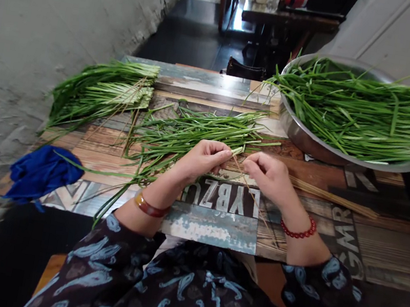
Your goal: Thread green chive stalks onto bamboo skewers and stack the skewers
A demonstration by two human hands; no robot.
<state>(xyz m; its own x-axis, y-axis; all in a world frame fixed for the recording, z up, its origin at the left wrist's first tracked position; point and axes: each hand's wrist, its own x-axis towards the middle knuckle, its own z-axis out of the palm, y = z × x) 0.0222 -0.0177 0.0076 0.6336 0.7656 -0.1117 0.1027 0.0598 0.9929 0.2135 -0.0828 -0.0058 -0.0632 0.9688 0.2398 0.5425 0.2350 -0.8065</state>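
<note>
My left hand (208, 158) is closed, thumb and forefinger pinched around the pale stem ends of a few garlic chives (239, 150). A thin bamboo skewer (249, 190) slants from those fingertips down toward the table's front edge. Just to the right, my right hand (266, 173) is closed too, its fingertips pinched close beside the skewer; what sits between them is too small to make out. A loose pile of garlic chives (201, 129) lies behind and left of my hands, its stem ends pointing right.
At back left lie flat rows of chives on skewers (121, 93). A steel basin (298, 129) heaped with chives stands at right. Spare bamboo skewers (334, 197) rest right of my hand. A blue cloth (44, 172) lies at the left edge, near the wall (55, 21).
</note>
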